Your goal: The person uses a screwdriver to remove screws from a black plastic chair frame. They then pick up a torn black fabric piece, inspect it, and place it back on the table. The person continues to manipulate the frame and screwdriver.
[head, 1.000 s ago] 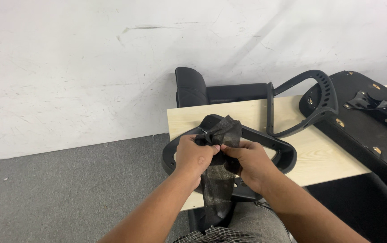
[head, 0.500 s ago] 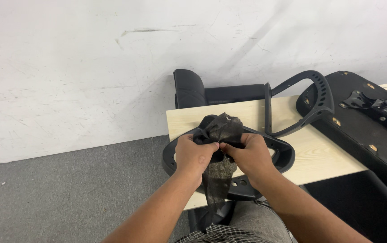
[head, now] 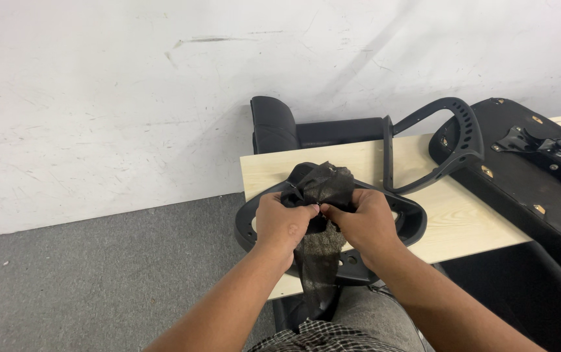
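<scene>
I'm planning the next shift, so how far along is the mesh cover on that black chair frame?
Done: the black mesh cover is over the far end of the black plastic frame on the wooden board. In hand: the left hand and right hand pinch the cover at the middle. Left: its loose tail hangs off the near edge, and the armrest and seat base lie separate.

Left hand [head: 285, 223], right hand [head: 363, 221] clenched together

Single head view — steeply downward, close over tabletop [head: 359, 163] edge, toward wall [head: 98, 98]
</scene>
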